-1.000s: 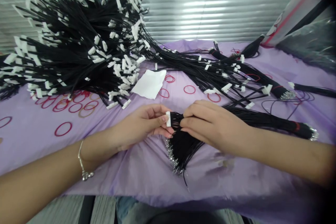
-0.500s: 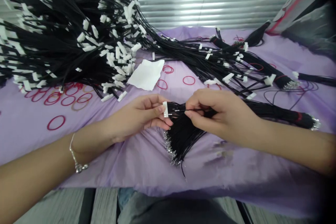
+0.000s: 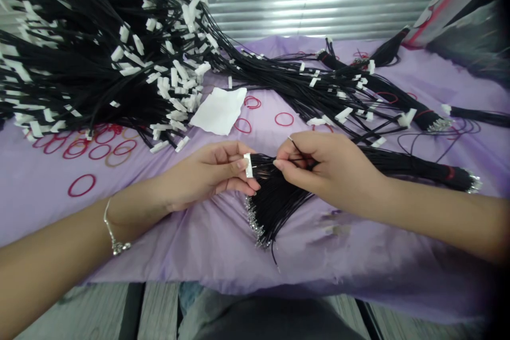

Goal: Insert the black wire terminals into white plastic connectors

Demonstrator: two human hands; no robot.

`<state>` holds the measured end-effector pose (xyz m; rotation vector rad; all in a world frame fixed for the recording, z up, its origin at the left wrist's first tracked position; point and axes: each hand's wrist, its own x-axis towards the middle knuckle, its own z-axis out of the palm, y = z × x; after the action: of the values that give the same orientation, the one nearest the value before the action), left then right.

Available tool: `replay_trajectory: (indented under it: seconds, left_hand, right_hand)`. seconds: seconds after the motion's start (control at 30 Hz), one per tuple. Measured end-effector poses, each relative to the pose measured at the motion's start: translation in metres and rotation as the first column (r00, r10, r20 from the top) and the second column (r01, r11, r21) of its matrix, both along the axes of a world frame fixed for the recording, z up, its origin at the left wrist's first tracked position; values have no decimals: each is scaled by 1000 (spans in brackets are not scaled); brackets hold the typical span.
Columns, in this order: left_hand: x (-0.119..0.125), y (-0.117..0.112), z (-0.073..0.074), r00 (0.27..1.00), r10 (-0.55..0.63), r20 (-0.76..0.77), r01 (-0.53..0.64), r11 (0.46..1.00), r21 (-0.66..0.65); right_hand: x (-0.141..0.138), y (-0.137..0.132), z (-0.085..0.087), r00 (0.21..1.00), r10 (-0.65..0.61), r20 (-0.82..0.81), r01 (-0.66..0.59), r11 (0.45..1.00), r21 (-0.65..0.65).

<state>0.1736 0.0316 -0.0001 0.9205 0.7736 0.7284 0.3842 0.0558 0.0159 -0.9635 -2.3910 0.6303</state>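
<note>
Between the thumb and fingers of my left hand (image 3: 223, 170) is a white connector housing (image 3: 248, 165), with several black wires running out of its right side. My right hand (image 3: 322, 162) pinches a thin black wire (image 3: 292, 160) just right of the housing. A short wire end with a pale tip sticks up above the right index finger. Under both hands a fanned bundle of black wires (image 3: 279, 207) lies on the cloth, its silvery metal terminals (image 3: 255, 223) facing left. The right palm and fingers hide part of the wires.
A big heap of black cables with white connectors (image 3: 91, 53) fills the back left. Red rubber bands (image 3: 82, 185) and a white paper piece (image 3: 219, 110) lie on the purple cloth (image 3: 159, 255). Tied wire bundles (image 3: 422, 167) lie at the right. Metal slats (image 3: 319, 0) stand behind.
My right fingers still pinch close to the housing, shifted slightly left. A pale-tipped wire end now shows above the right index finger. The whole view has shifted a little.
</note>
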Motion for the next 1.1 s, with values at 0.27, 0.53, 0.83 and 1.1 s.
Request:
replay_trajectory:
  seconds: [0.27, 0.53, 0.83, 1.1]
  left_hand:
    - [0, 0, 1, 1000, 14, -21, -15, 1000, -25]
    - [0, 0, 0, 1000, 18, -14, -18, 999, -36]
    - [1, 0, 0, 999, 14, -37, -16, 999, -44]
    - [0, 0, 0, 999, -5, -34, 4, 999, -33]
  right_hand:
    - [0, -3, 0, 999, 50, -1, -50, 998, -39]
    - [-3, -8, 2, 997, 73, -18, -73, 997, -37]
    - [-2, -6, 1, 998, 59, -9, -59, 998, 16]
    - [-2, -3, -2, 1000, 6, 30, -8, 999, 52]
